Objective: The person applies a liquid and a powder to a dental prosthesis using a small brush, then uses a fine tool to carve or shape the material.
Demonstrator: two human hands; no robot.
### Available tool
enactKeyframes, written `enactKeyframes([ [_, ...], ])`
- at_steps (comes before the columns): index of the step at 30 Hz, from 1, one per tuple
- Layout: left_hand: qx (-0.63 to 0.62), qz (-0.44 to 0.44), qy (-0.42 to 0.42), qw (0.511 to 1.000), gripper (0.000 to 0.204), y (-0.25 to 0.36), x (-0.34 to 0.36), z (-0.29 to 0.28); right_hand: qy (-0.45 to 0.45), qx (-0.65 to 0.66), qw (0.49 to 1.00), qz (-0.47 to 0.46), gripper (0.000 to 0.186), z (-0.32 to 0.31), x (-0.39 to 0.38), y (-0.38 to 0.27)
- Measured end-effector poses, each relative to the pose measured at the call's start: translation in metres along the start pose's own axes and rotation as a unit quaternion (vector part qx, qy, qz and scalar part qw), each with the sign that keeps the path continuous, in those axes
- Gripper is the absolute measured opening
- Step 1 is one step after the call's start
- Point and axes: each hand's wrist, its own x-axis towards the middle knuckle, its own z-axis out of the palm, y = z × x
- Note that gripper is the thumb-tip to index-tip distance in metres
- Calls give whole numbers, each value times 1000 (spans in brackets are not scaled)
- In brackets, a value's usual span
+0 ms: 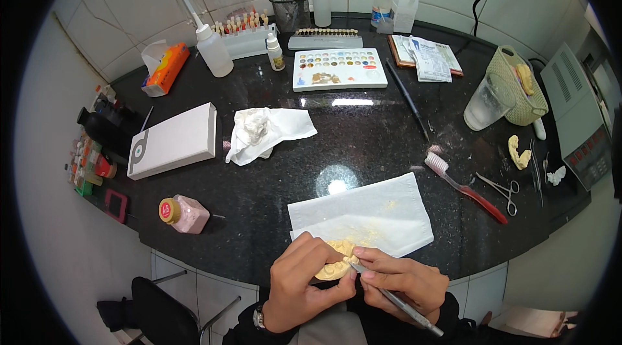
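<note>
At the near edge of the table, my left hand (299, 285) grips a yellow plaster dental cast (333, 270) between thumb and fingers. My right hand (408, 278) is closed around a slim silver scalpel handle (407, 309), held like a pen, with its rear end pointing down to the right. The tool's front end meets the teeth of the cast; the blade itself is too small to make out. Fingers of both hands touch the cast and cover part of it. Just beyond lies a folded white paper sheet (359, 210) with yellow shavings on it.
To the right lie a red toothbrush (470, 189), scissor-like forceps (502, 191) and another cast piece (518, 152). A plastic cup (486, 108) stands by a woven basket (508, 95). Leftward are a pink-filled jar (188, 214), a white box (175, 143) and crumpled tissue (256, 131). A paint palette (340, 79) sits farther back.
</note>
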Motion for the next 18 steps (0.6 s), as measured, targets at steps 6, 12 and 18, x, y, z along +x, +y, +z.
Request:
enactKeyframes([
  [6, 12, -3, -6, 1000, 21, -1, -1, 0, -9, -31, 999, -9, 22, 1, 3, -1],
  [12, -5, -9, -9, 1000, 21, -1, -2, -1, -32, -3, 999, -21, 23, -3, 1, 1],
  [18, 11, -6, -6, 1000, 21, -3, -2, 0, -41, -53, 997, -34, 26, 1, 3, -2],
])
